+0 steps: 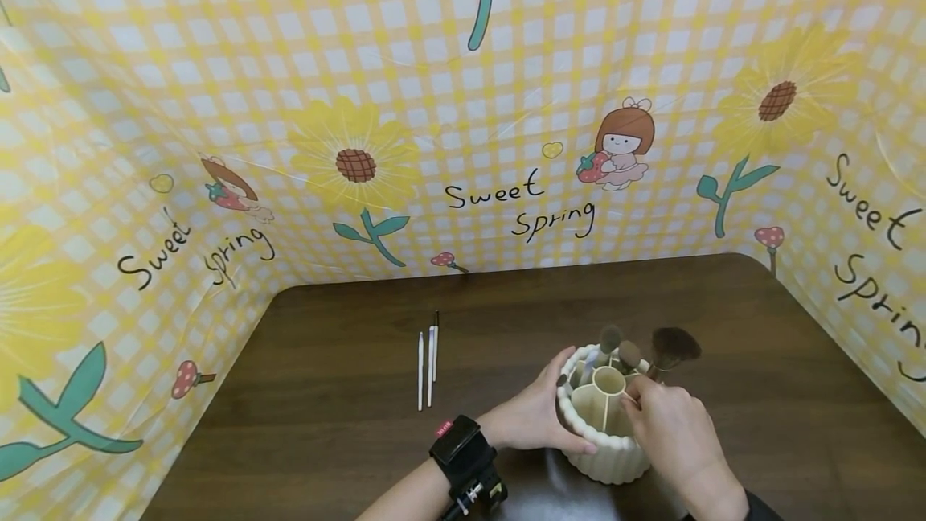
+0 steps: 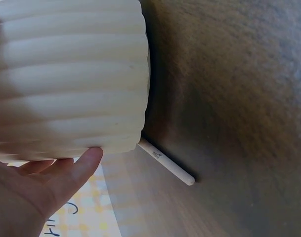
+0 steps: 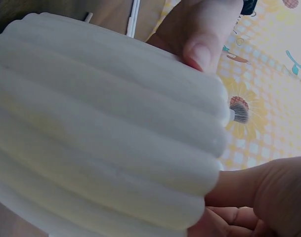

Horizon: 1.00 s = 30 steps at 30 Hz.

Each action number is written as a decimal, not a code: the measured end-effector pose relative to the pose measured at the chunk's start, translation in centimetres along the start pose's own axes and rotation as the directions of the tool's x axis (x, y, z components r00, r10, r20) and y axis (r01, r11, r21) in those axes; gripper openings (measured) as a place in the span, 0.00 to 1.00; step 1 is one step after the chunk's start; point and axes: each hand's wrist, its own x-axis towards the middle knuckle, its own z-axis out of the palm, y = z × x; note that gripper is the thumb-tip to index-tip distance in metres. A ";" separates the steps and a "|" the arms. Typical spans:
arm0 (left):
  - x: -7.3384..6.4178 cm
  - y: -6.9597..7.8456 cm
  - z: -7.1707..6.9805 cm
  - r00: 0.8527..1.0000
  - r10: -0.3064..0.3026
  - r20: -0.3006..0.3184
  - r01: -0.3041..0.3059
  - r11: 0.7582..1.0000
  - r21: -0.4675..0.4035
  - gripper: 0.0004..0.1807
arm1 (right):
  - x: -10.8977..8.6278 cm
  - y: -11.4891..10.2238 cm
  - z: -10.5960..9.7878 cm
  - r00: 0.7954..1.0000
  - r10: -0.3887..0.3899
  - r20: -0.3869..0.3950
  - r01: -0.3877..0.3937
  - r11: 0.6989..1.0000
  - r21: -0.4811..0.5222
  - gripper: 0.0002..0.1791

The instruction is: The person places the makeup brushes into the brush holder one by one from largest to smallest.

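A cream, ribbed brush holder with several compartments stands on the table. My left hand grips its left side, thumb in front and fingers round the back. At its right rim my right hand has its fingers curled and seems to pinch the rim or a divider; the fingertips are partly hidden. Inside stand a grey-green makeup brush and a brown one. A wide dark makeup brush shows behind the right hand, most of its handle hidden. The left wrist view shows a pale handle beside the holder's base.
Slim white sticks, one with a dark tip, lie on the dark wooden table to the left. Yellow checked cloth with flower prints walls in the back and sides.
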 end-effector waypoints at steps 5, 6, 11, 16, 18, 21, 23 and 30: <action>0.0 0.1 0.1 1.000 0.019 -0.006 -0.019 1.000 0.019 0.64 | -0.2 -0.3 0.4 0.999 -0.004 -0.044 0.004 1.000 0.005 0.10; 0.0 0.1 0.1 1.000 0.024 -0.006 -0.024 0.999 0.021 0.64 | -0.2 -0.4 0.5 0.999 0.000 -0.047 0.000 1.000 0.009 0.11; 0.0 0.4 0.1 1.000 0.028 -0.014 -0.027 0.998 0.051 0.64 | -0.1 -1.0 0.7 0.999 0.022 -0.050 -0.021 1.000 0.019 0.12; 0.0 0.3 0.1 1.000 0.013 -0.028 -0.010 0.996 0.083 0.64 | -0.3 -1.0 0.4 0.999 0.032 -0.010 -0.031 0.999 0.032 0.12; -0.1 0.2 0.2 1.000 0.012 -0.028 -0.010 0.997 0.075 0.64 | -0.5 -0.7 0.2 1.000 0.003 -0.009 -0.003 0.999 0.043 0.12; -0.1 0.1 0.3 1.000 0.018 -0.025 -0.017 0.998 0.059 0.64 | -0.9 0.1 -0.2 1.000 -0.028 -0.010 0.029 0.997 0.070 0.10; -0.1 0.1 0.3 0.999 0.028 -0.023 -0.027 0.998 0.051 0.64 | -1.1 1.0 -0.6 1.000 -0.026 -0.009 0.026 0.996 0.081 0.08; -0.2 0.1 0.2 0.999 0.044 -0.029 -0.043 0.998 0.051 0.64 | -1.5 2.9 -1.5 0.998 -0.026 -0.062 0.029 0.998 0.049 0.11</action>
